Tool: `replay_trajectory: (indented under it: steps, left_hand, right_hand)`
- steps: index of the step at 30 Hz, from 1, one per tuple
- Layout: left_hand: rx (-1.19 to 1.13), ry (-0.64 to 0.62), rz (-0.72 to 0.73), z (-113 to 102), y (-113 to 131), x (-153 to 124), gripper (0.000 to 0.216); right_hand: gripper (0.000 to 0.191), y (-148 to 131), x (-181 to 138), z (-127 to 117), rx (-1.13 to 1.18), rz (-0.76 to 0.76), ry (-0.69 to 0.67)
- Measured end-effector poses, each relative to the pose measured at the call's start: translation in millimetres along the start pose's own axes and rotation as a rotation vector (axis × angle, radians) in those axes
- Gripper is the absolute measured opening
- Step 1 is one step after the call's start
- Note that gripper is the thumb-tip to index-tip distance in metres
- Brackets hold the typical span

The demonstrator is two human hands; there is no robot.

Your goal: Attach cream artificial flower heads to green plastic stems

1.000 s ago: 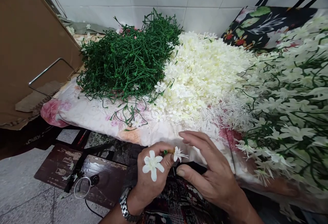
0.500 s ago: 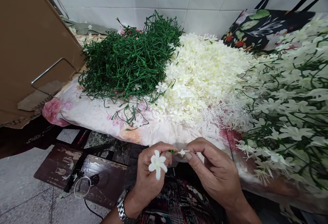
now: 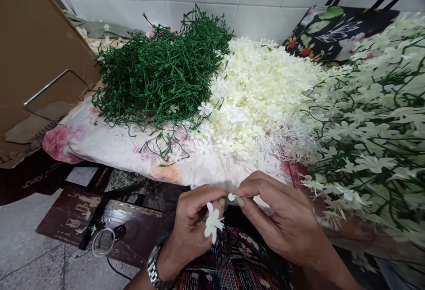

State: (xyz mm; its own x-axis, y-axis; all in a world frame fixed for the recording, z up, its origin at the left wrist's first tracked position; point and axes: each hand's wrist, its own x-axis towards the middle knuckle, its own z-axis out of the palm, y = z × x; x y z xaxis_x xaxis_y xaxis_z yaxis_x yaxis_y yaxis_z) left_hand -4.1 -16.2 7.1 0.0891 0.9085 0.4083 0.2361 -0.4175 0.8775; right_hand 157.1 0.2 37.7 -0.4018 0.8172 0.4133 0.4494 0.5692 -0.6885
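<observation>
My left hand (image 3: 192, 223), with a metal watch at the wrist, is closed on a thin green plastic stem that is mostly hidden in the fingers. A white artificial flower (image 3: 213, 222) on that stem hangs below the thumb. Opposite it, my right hand (image 3: 282, 219) pinches a small white flower piece (image 3: 232, 197) against the stem's green tip, between both hands' fingertips. A fine pale strand trails from this piece across my right fingers. Whether the piece is seated on the tip cannot be made out.
Beyond my hands lie a heap of green stems (image 3: 156, 77), a heap of white blossoms (image 3: 262, 90) and white strands (image 3: 299, 141). Stemmed white flowers (image 3: 375, 161) fill the right side. A cardboard box (image 3: 40, 59) stands left; a wooden board (image 3: 133, 228) sits below the cloth's edge.
The flower on the stem has turned sideways and shifted slightly right. The white piece between my fingertips has moved closer to my left fingers, and its shape shows differently. The camera view has shifted slightly.
</observation>
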Motion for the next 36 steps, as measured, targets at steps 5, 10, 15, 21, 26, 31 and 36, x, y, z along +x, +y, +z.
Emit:
replay_trajectory:
  steps: [5,10,15,21,26,31,36]
  left_hand:
    - [0.071,-0.111,-0.049,-3.4,1.3,4.1,0.019]
    - [-0.05,-0.049,-0.092,0.2,-2.6,7.7,0.021]
    - [-0.092,-0.042,-0.128,3.0,-8.6,7.5,0.019]
    - [-0.077,-0.063,-0.154,2.2,-9.4,9.9,0.022]
    - [-0.031,-0.099,-0.105,2.2,-10.4,10.1,0.023]
    - [-0.022,-0.107,-0.062,3.7,-14.4,7.0,0.022]
    - [0.004,-0.081,-0.049,5.1,-15.5,6.4,0.022]
  right_hand:
    - [0.011,2.9,1.6,-0.5,-0.102,-0.049,-0.048]
    - [0.014,6.8,2.5,4.6,-0.065,-0.037,-0.032]
    - [0.011,12.2,0.0,11.2,-0.042,-0.025,-0.013]
    - [0.01,16.0,-2.0,16.3,-0.03,-0.017,0.004]
    - [0.011,17.7,-2.1,18.1,0.007,0.017,-0.007]
    - [0.011,20.6,-3.4,21.4,0.043,0.022,-0.005]
    - [0.01,22.3,-5.8,25.5,0.029,0.004,0.004]
